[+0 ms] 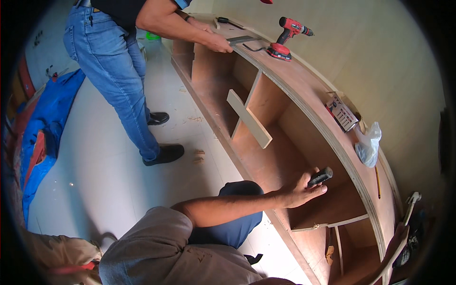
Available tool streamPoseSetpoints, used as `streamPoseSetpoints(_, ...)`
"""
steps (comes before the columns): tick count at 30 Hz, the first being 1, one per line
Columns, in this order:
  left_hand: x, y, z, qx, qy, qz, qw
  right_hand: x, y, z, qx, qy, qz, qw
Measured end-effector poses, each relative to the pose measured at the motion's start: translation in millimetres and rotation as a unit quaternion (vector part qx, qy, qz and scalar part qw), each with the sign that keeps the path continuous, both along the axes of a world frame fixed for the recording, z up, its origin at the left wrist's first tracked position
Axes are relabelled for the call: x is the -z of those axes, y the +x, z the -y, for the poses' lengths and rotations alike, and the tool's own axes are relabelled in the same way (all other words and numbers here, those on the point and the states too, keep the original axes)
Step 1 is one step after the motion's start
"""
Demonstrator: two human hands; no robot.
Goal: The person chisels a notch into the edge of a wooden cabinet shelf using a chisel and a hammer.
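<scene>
Over the lower open bays of the wooden cabinet (pixel 304 128), I have my left hand (pixel 300 191) closed around a short, dark cylindrical tool (pixel 321 176), its blunt end showing beyond my fingers. At the lower right, my right hand (pixel 397 240) is deep in shadow beside a pale-handled tool (pixel 414 199); I cannot tell whether it grips anything. Farther up, a loose strip of plywood (pixel 249 118) slants across one of the cabinet's dividers. On the surface (pixel 306 78) along the wall, a red and black drill (pixel 287 37) stands upright on its battery, with a printed box (pixel 343 113), a thin plastic bag (pixel 368 145) and a pencil (pixel 378 183) nearer me. At the far end, a co-worker (pixel 107 61) in jeans holds a flat grey tool (pixel 242 40) at that surface. Wood scraps (pixel 199 156) lie on the floor (pixel 190 133).
</scene>
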State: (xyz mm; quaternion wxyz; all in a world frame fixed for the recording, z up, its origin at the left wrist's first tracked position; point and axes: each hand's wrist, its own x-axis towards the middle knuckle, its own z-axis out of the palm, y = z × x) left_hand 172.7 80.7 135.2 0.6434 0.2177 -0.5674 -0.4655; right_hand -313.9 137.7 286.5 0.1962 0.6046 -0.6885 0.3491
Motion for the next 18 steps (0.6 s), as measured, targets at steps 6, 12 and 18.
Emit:
streamPoseSetpoints(6,0,5,-2,0.01,-0.009,-0.02,1.0,-6,-17,22,0.054,0.12,-0.147,0.98)
streamPoseSetpoints(12,-1,11,-3,0.01,-0.014,-0.004,1.0,-8,-27,41,0.085,0.191,-0.146,0.967)
streamPoseSetpoints(18,3,30,-2,-0.004,-0.038,0.091,0.995,7,-54,55,0.04,0.18,-0.17,0.968)
